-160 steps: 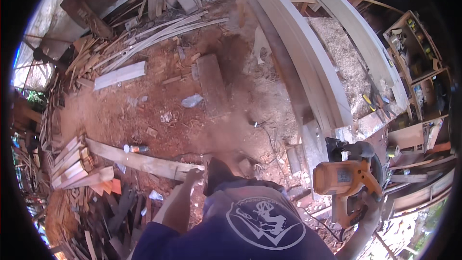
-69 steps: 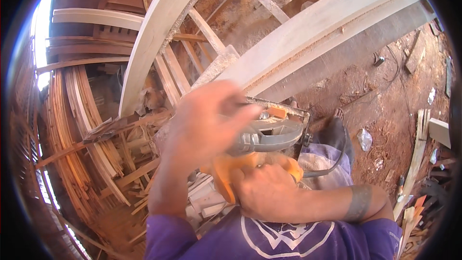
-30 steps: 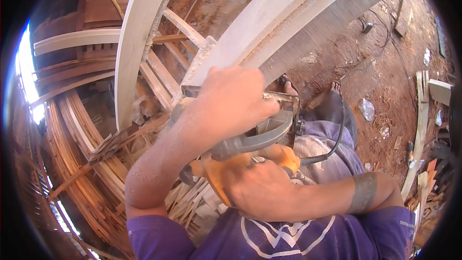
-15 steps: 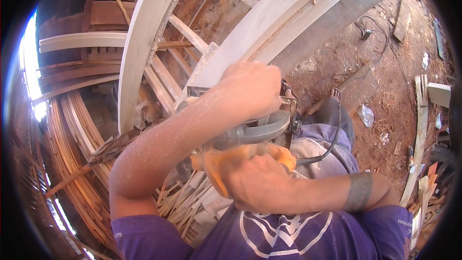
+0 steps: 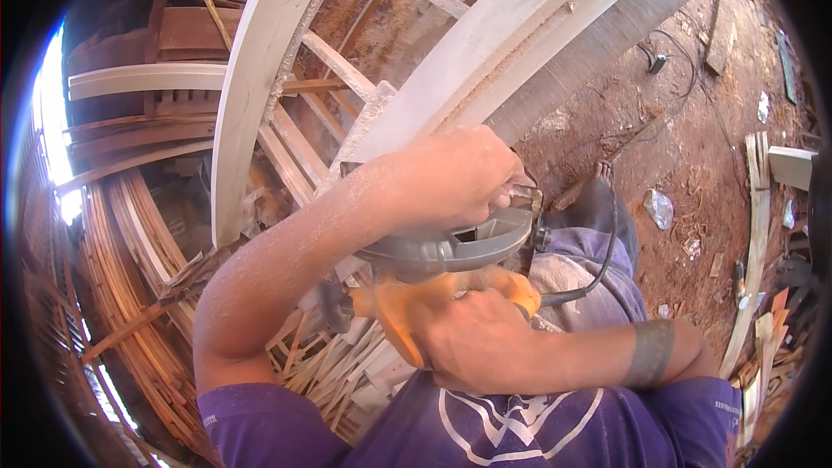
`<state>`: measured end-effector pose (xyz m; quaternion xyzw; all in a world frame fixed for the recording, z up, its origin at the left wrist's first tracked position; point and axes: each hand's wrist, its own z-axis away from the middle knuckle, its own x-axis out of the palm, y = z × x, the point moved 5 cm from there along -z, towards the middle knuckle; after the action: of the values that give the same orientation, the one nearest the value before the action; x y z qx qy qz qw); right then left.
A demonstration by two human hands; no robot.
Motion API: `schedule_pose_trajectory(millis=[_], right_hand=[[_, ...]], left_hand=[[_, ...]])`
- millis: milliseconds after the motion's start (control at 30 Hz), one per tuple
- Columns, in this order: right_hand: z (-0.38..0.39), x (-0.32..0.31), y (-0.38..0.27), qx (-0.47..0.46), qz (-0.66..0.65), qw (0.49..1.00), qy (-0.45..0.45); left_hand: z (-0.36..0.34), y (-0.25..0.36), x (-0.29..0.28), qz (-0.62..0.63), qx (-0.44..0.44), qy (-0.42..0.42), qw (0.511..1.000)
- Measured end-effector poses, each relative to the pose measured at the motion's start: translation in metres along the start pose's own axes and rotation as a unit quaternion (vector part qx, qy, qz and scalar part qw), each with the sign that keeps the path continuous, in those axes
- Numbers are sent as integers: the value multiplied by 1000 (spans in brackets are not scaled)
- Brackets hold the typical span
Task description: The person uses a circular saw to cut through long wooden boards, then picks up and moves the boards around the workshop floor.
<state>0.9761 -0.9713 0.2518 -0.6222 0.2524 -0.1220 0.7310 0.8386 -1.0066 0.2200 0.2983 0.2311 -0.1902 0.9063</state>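
Red-brown dirt floor point(image 5: 693, 195);
my right hand point(image 5: 477, 338) grips an orange-and-grey power saw point(image 5: 394, 322); my left hand point(image 5: 468, 173) curls, hold hidden

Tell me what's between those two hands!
Between the left hand and right hand are the grey guard and some orange casing of the power saw, in the head view.

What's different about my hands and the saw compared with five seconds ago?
The circular saw has come from out on your right to in front of your torso. Your left hand, away from the saw before, has come across and now reaches over it. Your right hand still grips the saw.
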Motion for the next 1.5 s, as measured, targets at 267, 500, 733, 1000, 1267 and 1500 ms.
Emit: schedule_pose_trajectory(millis=[267, 500, 733, 1000, 1267, 1500], right_hand=[[0, 12, 1, -21, 15, 1000, -9], [-5, 12, -3, 8, -26, 998, -48], [-5, 11, -5, 11, -10, 1000, 6], [-2, 10, -3, 3, -18, 1000, 14], [8, 11, -2, 33, 1, 999, 2], [13, 0, 1, 7, 3, 998, 56]], left_hand=[[18, -12, -7, 106, -27, 11, 994], [-4, -7, -3, 63, 41, -48, 996], [-6, -3, 0, 41, 21, -107, 993], [6, -12, 3, 84, 65, -7, 994], [9, -4, 9, 90, 83, 8, 992], [80, -16, -15, 117, 0, 118, 986]])
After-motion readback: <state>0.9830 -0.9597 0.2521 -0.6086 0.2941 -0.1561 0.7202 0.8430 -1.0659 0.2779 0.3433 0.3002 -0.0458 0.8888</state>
